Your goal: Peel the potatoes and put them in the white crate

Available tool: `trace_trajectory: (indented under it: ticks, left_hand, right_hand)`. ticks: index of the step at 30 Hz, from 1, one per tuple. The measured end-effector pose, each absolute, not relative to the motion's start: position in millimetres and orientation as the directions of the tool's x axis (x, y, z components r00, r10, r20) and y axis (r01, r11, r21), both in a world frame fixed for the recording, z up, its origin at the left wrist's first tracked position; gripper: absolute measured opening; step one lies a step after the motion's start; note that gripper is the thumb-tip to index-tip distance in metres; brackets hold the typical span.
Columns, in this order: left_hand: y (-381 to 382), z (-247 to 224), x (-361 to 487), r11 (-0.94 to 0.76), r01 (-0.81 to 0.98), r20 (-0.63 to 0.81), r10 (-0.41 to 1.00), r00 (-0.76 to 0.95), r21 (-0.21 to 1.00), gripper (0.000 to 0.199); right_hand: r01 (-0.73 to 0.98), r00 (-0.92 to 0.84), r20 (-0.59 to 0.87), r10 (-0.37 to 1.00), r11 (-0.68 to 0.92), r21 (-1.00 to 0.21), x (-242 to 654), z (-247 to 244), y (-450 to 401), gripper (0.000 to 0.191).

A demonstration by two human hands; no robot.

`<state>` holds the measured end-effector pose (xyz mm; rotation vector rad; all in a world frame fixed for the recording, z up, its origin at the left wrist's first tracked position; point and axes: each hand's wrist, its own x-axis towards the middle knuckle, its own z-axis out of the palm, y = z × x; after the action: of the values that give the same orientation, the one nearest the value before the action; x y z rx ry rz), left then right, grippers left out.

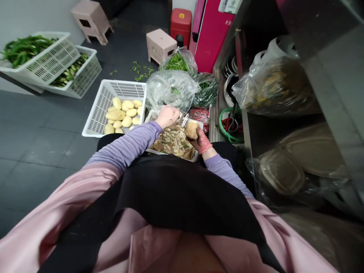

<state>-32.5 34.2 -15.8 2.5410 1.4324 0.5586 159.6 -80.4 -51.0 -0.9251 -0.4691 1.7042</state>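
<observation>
My left hand (pixel 168 116) is closed round the handle of a peeler (pixel 184 120), whose metal head points right toward a potato. That potato (pixel 192 129) is partly peeled, pale on top with brown skin lower down. Gripping it from the right is my right hand (pixel 201 141), in a dirty pink glove. Both hands are over a white basket (pixel 157 152) heaped with potato peelings (pixel 174 141). To the left, a larger white basket (pixel 95 118) holds several peeled yellow potatoes (pixel 126 121).
Bagged greens (pixel 178 62) and a clear plastic bag (pixel 172 89) lie beyond the peelings. Stacked crates of green vegetables (pixel 61 62) stand far left. Pink stools (pixel 161 43) and a red bin (pixel 181 26) are at the back. A metal shelf with bags (pixel 273 87) and a green basket (pixel 231 138) are right.
</observation>
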Motion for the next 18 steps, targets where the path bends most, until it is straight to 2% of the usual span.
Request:
trace_trajectory:
  ticks: [4, 7, 10, 14, 16, 18]
  left_hand:
    - [23.7, -6.5, -18.3, -0.548, 0.764, 0.246, 0.836, 0.490, 0.340, 0.047]
    - [21.0, -2.1, -18.2, -0.586, 0.759, 0.276, 0.808, 0.520, 0.284, 0.045]
    - [11.7, -2.1, -14.3, -0.690, 0.698, 0.337, 0.714, 0.614, 0.191, 0.046]
    - [0.5, -9.4, 3.5, -0.809, 0.575, 0.361, 0.576, 0.733, 0.123, 0.044]
    - [7.5, -14.6, 4.5, -0.811, 0.563, 0.348, 0.579, 0.737, 0.157, 0.043]
    - [23.3, -19.4, -6.6, -0.776, 0.574, 0.336, 0.630, 0.700, 0.260, 0.043]
  right_hand:
    - [-0.689, -0.146, -0.412, 0.899, -0.391, -0.610, 158.9, -41.3, -76.8, 0.043]
    - [-0.712, -0.182, -0.453, 0.872, -0.435, -0.551, 160.3, -31.2, -74.4, 0.045]
    - [-0.728, -0.137, -0.581, 0.802, -0.480, -0.490, 158.9, -28.0, -69.5, 0.053]
    - [-0.716, -0.101, -0.708, 0.699, -0.544, -0.436, 156.6, -32.3, -63.7, 0.047]
    - [-0.677, -0.065, -0.739, 0.671, -0.573, -0.461, 155.8, -34.6, -65.9, 0.046]
    - [-0.634, -0.044, -0.750, 0.659, -0.599, -0.489, 154.7, -36.6, -71.7, 0.047]
